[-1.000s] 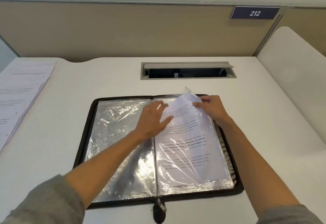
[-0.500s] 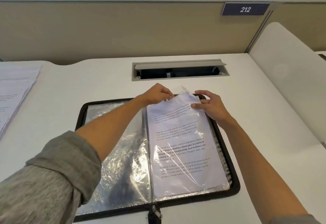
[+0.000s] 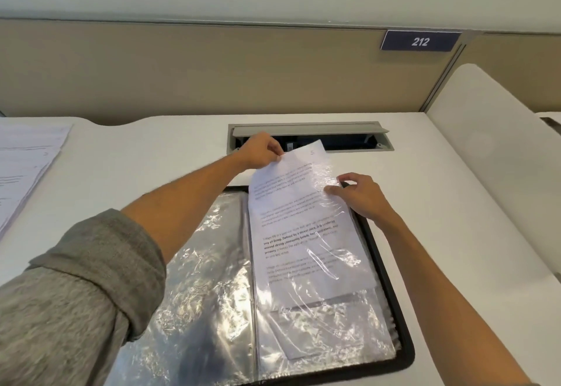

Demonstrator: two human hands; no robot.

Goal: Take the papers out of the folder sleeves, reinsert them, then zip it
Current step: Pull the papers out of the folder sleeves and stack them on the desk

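Head cam view, going left to right: far left on the desk [image 3: 151, 148] there's a loose stack of printed sheets [image 3: 27, 167], well away from the action. Then the folder [image 3: 403, 352] lies open flat in front of the person, its left-hand sleeve [image 3: 206, 288] just crinkly plastic, looks empty as far as I can tell.

Left hand [image 3: 261, 150] is reaching across, pinched shut on the far top-left corner of the paper [image 3: 300, 203]. That sheet is partway out of the right-hand sleeve [image 3: 328, 325]: top part sticks out past the folder's far edge, bottom part is under the plastic. Right hand [image 3: 361, 194] sits just beside it on the right, fingers pressed down on the sleeve's top corner, not gripping anything I can see.

Key bit imo: the sheet's long axis runs away from the person, tilted a little left at the top, and the sleeve opens at the far end. So the pull probably has to go straight along that axis, away from the body, with the right hand pinning the plastic. There's another sheet in the pocket behind, I think.
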